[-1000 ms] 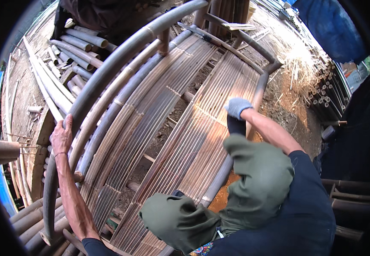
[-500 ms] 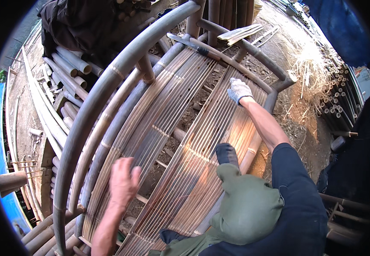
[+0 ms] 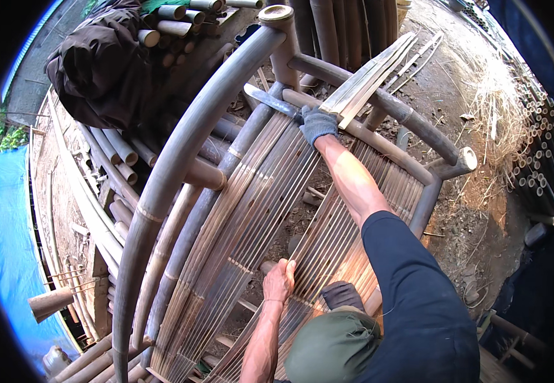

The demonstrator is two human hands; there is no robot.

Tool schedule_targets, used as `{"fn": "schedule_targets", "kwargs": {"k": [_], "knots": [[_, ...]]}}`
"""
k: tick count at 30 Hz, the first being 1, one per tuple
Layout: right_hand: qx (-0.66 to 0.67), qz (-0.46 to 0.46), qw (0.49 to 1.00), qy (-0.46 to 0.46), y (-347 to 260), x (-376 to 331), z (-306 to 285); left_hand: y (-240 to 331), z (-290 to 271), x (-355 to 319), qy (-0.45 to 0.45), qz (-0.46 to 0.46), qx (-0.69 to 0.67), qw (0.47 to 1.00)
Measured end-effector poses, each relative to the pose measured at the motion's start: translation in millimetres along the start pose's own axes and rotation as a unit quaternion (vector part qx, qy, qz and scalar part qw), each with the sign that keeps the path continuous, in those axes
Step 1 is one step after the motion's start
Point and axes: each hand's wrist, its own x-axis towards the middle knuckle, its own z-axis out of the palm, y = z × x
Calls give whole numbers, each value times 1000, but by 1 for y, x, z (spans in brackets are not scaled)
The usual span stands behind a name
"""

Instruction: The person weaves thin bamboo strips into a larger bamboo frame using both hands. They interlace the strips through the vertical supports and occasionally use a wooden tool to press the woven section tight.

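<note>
A bamboo bench stands before me, its seat of thin bamboo slats split by a long gap down the middle. My right hand, in a grey knitted glove, reaches to the far end rail. It closes around the handle of a knife, whose grey blade points left across the frame; the handle is mostly hidden. My bare left hand is closed on the edge slat beside the gap. A dark-clad foot rests on the right-hand slats.
Split bamboo strips lie over the far end rail, close to my right hand. Bamboo poles are piled at the left near a dark cloth. Straw shavings and stacked poles stand at the right. A blue tarp covers ground far left.
My right hand has moved left from the slats to the knife and taken hold of its handle. My left hand has crossed rightward and closed on the slat edge. The view has shifted.
</note>
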Motion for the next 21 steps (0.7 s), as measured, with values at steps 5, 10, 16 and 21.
{"fn": "schedule_targets", "kwargs": {"k": [5,10,16,21], "knots": [[108,41,993,0,-9,-48,-10,37,-41,-33,-60,-52,0,997],[74,-92,993,-27,14,-206,-112,64,-67,-65,-76,-48,-2,996],[100,-71,992,3,81,-305,-163,64,-49,-86,-98,-3,-48,994],[112,-25,993,20,115,-328,-176,151,-59,-40,-31,155,-19,987]]}}
